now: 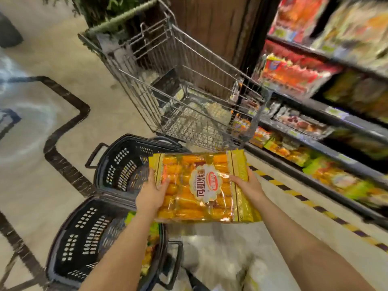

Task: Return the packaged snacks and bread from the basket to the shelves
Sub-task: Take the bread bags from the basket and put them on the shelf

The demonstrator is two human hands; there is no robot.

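Beige stone floor (69, 85) beside stocked shelves (319, 143); both hands' grip around the bread pack (201, 185).

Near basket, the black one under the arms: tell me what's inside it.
The near basket holds yellow and green packages, glimpsed beside the left forearm. The forearm and the bread pack held in both hands cover the rest.

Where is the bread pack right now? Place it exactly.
In the head view, the bread pack is low centre, held between the left hand and right hand, above the near black basket, left of the shelves.
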